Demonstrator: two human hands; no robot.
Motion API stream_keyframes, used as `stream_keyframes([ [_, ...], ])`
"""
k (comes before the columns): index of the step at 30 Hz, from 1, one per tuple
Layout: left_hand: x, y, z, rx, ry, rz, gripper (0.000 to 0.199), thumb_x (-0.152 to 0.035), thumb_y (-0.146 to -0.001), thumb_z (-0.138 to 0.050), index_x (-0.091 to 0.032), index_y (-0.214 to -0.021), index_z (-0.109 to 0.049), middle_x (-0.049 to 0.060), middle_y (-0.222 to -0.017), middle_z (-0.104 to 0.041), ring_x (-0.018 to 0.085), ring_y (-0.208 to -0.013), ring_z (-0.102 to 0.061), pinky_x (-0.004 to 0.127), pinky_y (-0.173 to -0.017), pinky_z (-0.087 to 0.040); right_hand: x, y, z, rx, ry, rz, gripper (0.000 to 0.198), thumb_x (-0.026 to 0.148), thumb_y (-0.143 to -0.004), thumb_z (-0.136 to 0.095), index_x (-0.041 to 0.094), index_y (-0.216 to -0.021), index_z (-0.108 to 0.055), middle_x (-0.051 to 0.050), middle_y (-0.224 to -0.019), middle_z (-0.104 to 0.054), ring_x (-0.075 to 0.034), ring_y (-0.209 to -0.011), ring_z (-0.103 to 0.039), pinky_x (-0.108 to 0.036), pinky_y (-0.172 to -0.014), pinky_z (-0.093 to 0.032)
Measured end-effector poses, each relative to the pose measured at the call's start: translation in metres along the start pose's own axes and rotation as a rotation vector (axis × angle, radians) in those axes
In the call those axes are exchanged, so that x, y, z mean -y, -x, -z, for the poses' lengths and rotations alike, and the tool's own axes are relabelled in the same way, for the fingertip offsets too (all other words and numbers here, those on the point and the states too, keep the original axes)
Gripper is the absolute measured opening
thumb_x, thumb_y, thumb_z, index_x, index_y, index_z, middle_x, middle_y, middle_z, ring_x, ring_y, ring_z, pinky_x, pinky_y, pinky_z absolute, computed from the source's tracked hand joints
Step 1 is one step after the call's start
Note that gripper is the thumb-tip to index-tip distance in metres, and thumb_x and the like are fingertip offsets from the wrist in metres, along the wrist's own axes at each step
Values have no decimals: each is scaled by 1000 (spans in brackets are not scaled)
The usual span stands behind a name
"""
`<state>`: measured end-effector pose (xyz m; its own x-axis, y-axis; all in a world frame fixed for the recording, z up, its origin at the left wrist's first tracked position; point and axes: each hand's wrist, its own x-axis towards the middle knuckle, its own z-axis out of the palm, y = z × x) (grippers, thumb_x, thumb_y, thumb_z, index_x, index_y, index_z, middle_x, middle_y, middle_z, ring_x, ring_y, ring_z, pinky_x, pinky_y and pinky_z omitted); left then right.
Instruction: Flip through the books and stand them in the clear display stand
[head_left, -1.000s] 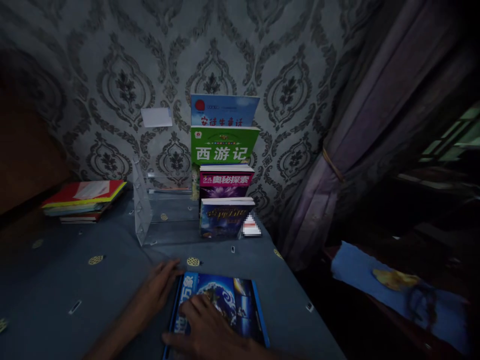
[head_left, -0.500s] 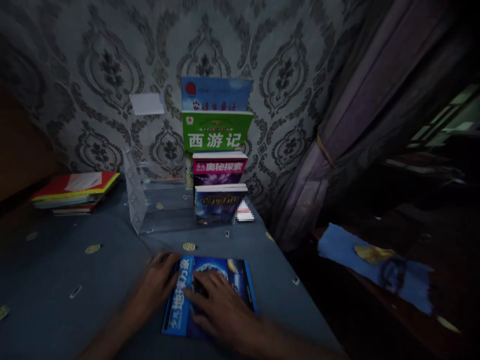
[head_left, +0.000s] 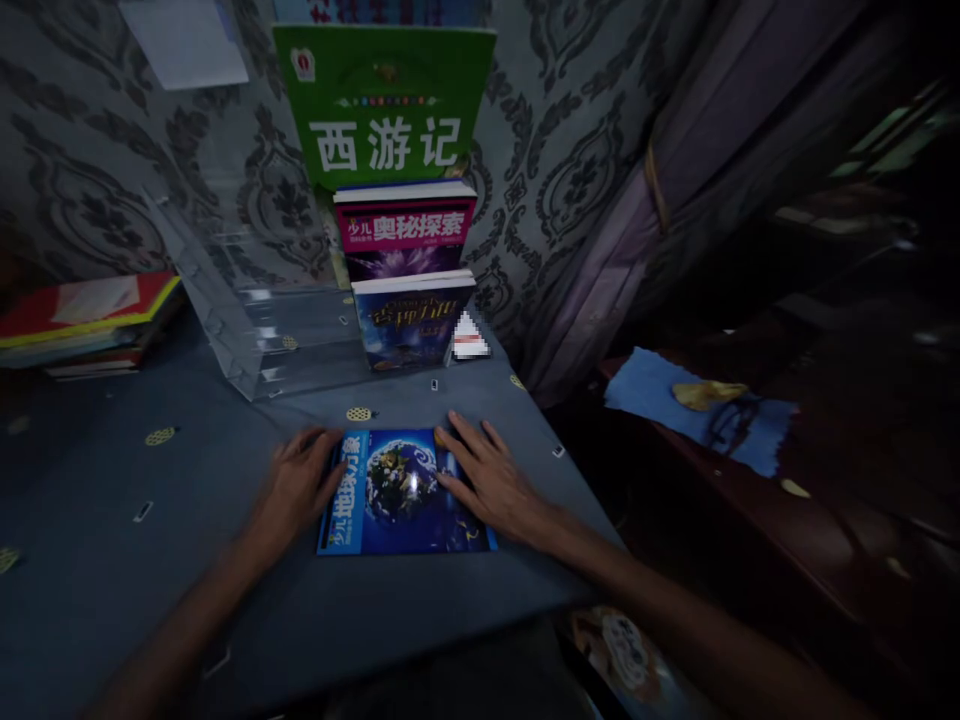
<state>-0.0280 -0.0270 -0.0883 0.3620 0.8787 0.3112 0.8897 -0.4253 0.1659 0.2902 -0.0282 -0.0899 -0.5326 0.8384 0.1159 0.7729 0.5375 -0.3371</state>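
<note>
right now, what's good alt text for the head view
A blue book with Earth on its cover lies flat on a patterned blue-gray tablecloth, a person's left hand at its left edge and right hand over its right side. Behind it, a clear book rack holds upright books, including a green Journey to the West.

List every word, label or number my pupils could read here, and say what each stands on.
"少儿 地球万象": flat blue book with an Earth picture
"西游记": upright green book
"少儿 奥秘探索": upright magenta-and-purple book
Stylised gold title, too unclear: upright dark-blue book
Characters cut off by the frame: light-blue book behind the green one
White lettering, too blurred: brownish printed item below the table edge
Small cover print: too small.
</note>
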Motion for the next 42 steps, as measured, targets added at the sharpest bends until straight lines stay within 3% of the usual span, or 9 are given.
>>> stream_keyframes([
  [5,-11,0,7,30,-84,-50,38,-33,-103,-41,-15,-131,-58,17,-119,-73,36,-130,-56,54,-100,-47,-13,-1,8,0,-271,24,58,50,-108,-26,21,-156,-39,-12,-163,-39,-25,-156,-25,-57,-127,-20],
  [10,-57,-20,5,97,-61,-190,38,-23,-104,-38,-13,-136,-57,17,-135,-67,35,-139,-48,59,-112,-36,-26,0,16,-26,-523,-76,60,54,-108,-23,22,-157,-36,-10,-158,-47,-23,-147,-44,-50,-123,-34],
  [16,-118,-40,-8,346,173,-517,42,-27,-107,-34,-16,-144,-51,13,-150,-56,27,-150,-38,54,-121,-31,-23,1,17,-25,-519,-30,60,53,-108,-23,23,-159,-32,-9,-160,-44,-22,-148,-41,-50,-124,-31],
  [22,-141,-8,12,483,286,-664,44,-13,-103,-35,-16,-145,-48,11,-154,-52,23,-149,-40,54,-125,-27,-23,1,15,-5,-419,-3,59,53,-108,-22,26,-161,-28,-6,-164,-40,-23,-152,-35,-54,-127,-23],
  [25,-137,7,19,513,307,-689,48,-12,-102,-34,-18,-149,-44,10,-155,-52,19,-150,-39,49,-126,-27,-19,1,11,7,-303,53,58,50,-108,-27,23,-159,-33,-10,-165,-37,-24,-154,-29,-57,-126,-20],
  [27,-126,15,18,467,290,-650,46,-19,-105,-36,-19,-151,-41,10,-154,-53,19,-149,-41,49,-127,-27,-16,2,8,15,-204,85,56,48,-108,-31,20,-155,-40,-12,-164,-37,-26,-155,-27,-58,-126,-19],
  [33,-71,30,5,226,7,-312,73,-61,-98,-48,-19,-156,-35,21,-163,-35,37,-153,-29,66,-119,-31,-12,14,4,26,-53,146,59,51,-105,-41,20,-156,-41,-15,-163,-39,-30,-153,-31,-60,-124,-21],
  [38,-52,41,1,169,-70,-399,70,-60,-99,-46,-19,-155,-39,21,-160,-40,38,-150,-35,60,-117,-39,-9,28,7,74,-66,183,77,67,-96,-52,25,-159,-36,-15,-167,-30,-34,-155,-24,-63,-124,-19],
  [42,-47,46,12,110,-20,-486,47,-43,-103,-48,-19,-143,-54,16,-145,-60,33,-139,-53,49,-111,-49,-11,40,16,161,-171,199,94,73,-83,-66,32,-160,-32,-11,-171,-18,-36,-157,-15,-63,-124,-20],
])
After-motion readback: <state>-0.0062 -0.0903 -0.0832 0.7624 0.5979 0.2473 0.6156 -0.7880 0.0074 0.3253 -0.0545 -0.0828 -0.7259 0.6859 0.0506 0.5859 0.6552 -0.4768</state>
